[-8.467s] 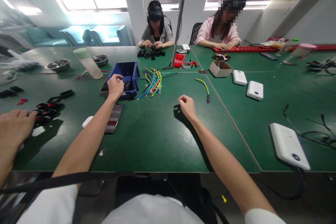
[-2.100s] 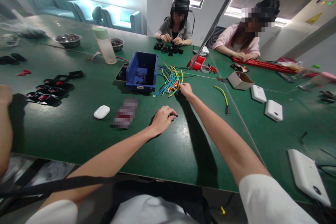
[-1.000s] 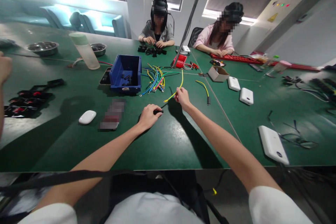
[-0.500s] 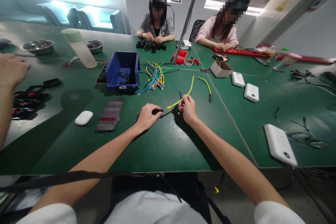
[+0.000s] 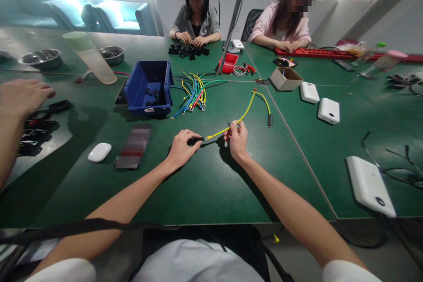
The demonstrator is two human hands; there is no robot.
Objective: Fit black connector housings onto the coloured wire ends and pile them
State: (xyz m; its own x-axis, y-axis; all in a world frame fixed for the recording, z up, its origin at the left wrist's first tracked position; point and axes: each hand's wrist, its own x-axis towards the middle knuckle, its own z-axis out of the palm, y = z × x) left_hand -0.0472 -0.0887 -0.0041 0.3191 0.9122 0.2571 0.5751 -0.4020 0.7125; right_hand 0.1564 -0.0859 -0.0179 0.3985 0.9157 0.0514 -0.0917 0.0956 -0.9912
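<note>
My left hand (image 5: 182,147) pinches a small black sleeve (image 5: 197,139) between thumb and fingers, low over the green table. A yellow-green wire (image 5: 247,112) is gripped in my right hand (image 5: 238,140), its ring terminal (image 5: 209,137) pointing left at the sleeve's open end, a small gap apart. To the right lies a second yellow wire (image 5: 265,100) with a black sleeve (image 5: 270,120) on its near end. Beyond my hands is a loose bunch of coloured wires (image 5: 194,92) with ring terminals. A blue bin (image 5: 149,110) beside it holds small black pieces.
A blurred phone-like slab (image 5: 134,147) and a white case (image 5: 99,152) lie left of my hands. Another person's hand (image 5: 26,94) reaches in at far left. Two co-workers sit opposite. A metal pole (image 5: 233,22), a small carton (image 5: 286,80) and white power banks (image 5: 370,185) stand around.
The wire's ring terminal has come closer to the black sleeve as my right hand shifts slightly. The view has tilted down a little. Both hands keep their hold.
</note>
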